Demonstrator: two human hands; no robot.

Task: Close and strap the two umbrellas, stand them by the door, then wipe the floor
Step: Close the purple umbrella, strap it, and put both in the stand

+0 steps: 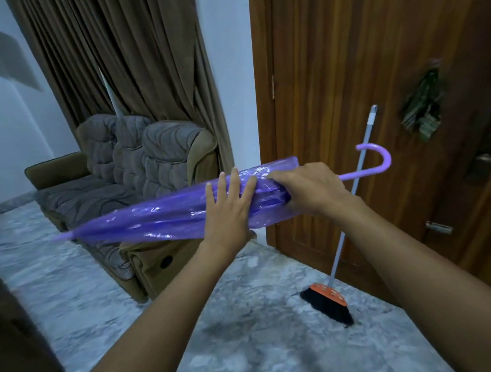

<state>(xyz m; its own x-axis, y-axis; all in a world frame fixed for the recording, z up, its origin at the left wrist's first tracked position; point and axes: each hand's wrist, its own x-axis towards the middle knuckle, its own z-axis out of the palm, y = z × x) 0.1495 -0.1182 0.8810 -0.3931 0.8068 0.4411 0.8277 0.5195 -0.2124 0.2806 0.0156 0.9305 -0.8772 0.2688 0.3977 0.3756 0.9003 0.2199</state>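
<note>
Head view: a closed purple umbrella (158, 219) is held level in mid-air near the wooden door (346, 60). The left hand (229, 213) presses it with straight fingers (232, 184) while the right hand (312, 189) grasps the gathered canopy. Strapping appears under way; next, the folds need winding tight.

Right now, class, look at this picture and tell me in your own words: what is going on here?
A person holds a closed purple umbrella level in the air, its hooked handle towards the wooden door. The right hand grips the gathered folds near the handle; the left hand presses flat against them. Whether it is strapped cannot be seen. A broom leans on the door, its head on the floor.
</note>
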